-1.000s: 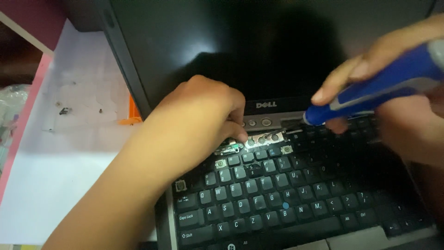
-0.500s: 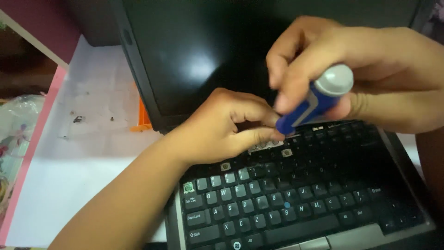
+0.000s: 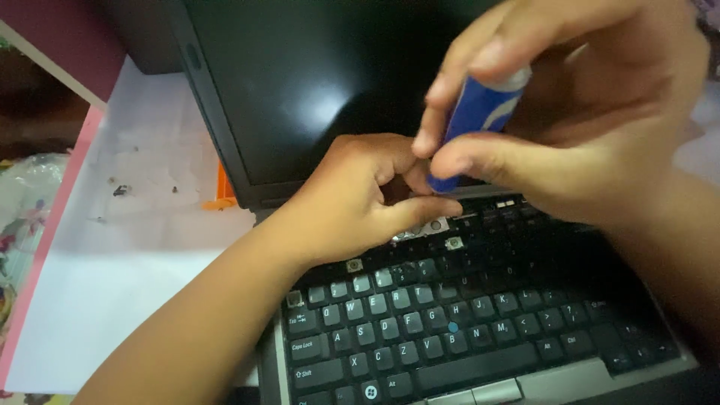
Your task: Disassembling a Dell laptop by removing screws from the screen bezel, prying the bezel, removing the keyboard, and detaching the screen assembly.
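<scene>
An open black laptop (image 3: 300, 97) with a dark screen lies in front of me; several keys are off the top rows of its keyboard (image 3: 442, 330), leaving bare metal spots. My left hand (image 3: 360, 199) rests curled on the upper keyboard by the hinge, fingers pinched near the exposed spots. My right hand (image 3: 570, 112) holds a blue-handled screwdriver (image 3: 480, 120) nearly upright, its tip pointing down at the left hand's fingertips. The tip itself is hidden behind fingers.
The laptop sits on a white sheet (image 3: 120, 285) with several tiny dark screws (image 3: 120, 190) scattered at the upper left. An orange object (image 3: 223, 191) peeks from behind the lid. A pink edge (image 3: 45, 247) and a flowery plastic bag (image 3: 19, 225) lie at the left.
My right hand has swung the screwdriver from lying almost flat to nearly upright and moved left, closer over my left hand. The view has drawn nearer to the keyboard.
</scene>
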